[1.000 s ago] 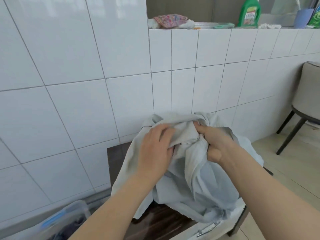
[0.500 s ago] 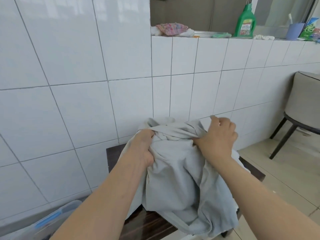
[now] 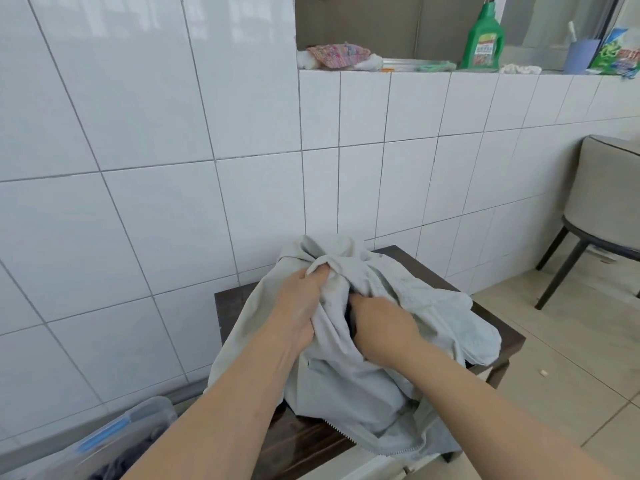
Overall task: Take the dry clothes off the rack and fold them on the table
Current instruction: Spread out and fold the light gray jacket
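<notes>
A pale grey zip-up garment (image 3: 408, 299) lies bunched on a small dark wooden table (image 3: 498, 327) against the tiled wall. Its zipper edge hangs over the table's near side. My left hand (image 3: 301, 306) grips a fold of the fabric near the top of the bunch. My right hand (image 3: 377, 327) reaches into an opening of the garment, its fingers hidden inside the cloth. No rack is in view.
A clear plastic bin (image 3: 114, 441) with dark clothes stands at the lower left. A chair (image 3: 602, 209) stands at the right on the tiled floor. On the ledge above sit a green detergent bottle (image 3: 485, 36), a patterned cloth (image 3: 337, 55) and a blue cup (image 3: 581, 55).
My right hand has let go of the garment's upper right edge and dropped into the middle of the bunch. My left hand keeps its grip. The right side of the garment has spread over the table.
</notes>
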The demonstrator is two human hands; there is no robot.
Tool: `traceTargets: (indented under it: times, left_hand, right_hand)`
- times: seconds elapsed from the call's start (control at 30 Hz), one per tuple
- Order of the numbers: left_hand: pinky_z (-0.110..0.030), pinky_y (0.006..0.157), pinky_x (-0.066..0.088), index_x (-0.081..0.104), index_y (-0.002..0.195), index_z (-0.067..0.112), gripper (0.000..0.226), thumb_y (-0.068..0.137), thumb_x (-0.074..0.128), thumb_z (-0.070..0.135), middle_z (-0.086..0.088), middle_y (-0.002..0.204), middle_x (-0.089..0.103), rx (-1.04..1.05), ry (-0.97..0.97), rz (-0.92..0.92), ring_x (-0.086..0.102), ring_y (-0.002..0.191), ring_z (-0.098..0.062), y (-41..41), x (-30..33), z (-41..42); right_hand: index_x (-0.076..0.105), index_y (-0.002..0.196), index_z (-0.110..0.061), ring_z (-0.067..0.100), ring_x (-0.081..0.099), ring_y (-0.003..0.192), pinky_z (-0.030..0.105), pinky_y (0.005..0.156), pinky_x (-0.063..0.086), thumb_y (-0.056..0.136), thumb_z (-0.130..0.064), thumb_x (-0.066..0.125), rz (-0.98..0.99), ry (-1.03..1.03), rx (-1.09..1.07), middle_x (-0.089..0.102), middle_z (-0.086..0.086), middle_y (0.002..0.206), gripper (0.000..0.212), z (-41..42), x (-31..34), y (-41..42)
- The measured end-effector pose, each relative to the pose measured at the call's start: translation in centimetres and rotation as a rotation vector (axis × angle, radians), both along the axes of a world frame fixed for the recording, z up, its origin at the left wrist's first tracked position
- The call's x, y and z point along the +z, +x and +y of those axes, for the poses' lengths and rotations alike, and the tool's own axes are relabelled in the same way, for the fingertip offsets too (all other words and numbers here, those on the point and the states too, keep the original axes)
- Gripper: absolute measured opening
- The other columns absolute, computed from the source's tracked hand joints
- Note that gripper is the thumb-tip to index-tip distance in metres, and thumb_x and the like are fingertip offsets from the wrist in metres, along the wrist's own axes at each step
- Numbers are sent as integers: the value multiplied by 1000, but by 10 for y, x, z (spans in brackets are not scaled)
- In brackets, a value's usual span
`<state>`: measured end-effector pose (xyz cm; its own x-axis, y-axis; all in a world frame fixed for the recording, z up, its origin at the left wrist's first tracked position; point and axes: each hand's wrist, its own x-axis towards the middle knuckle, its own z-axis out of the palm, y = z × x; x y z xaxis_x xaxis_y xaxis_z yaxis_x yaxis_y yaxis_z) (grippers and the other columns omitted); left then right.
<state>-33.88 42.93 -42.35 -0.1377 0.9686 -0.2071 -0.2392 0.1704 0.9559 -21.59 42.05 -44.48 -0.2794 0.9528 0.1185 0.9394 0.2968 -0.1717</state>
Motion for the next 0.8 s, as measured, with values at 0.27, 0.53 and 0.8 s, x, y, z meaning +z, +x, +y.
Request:
traceTargets:
  times: [0.27,0.53,0.8]
  left_hand:
    - [-43,104,43,60,121,-2,48,74,66,6,-20,121,64,-234,-18,-466,60,115,-31,-6,-9,-7]
    - [-15,91,38,33,144,32,80,78,73,13,22,132,50,-429,388,911,49,124,-6,-12,-25,5]
    - [-26,62,40,61,90,9,30,80,43,-12,-12,88,62,438,37,576,52,78,-24,-42,-30,41]
  right_hand:
    - [34,61,-22,22,51,78,24,52,29,91,-12,44,43,50,-156,39,-5,70,33,10,-6,15]
    - [44,48,-12,19,44,65,27,55,30,77,-9,51,614,142,-53,49,5,61,29,25,57,38]
    - [53,70,-11,14,44,53,29,55,39,82,-4,55,1425,151,-240,50,3,67,15,19,135,76]
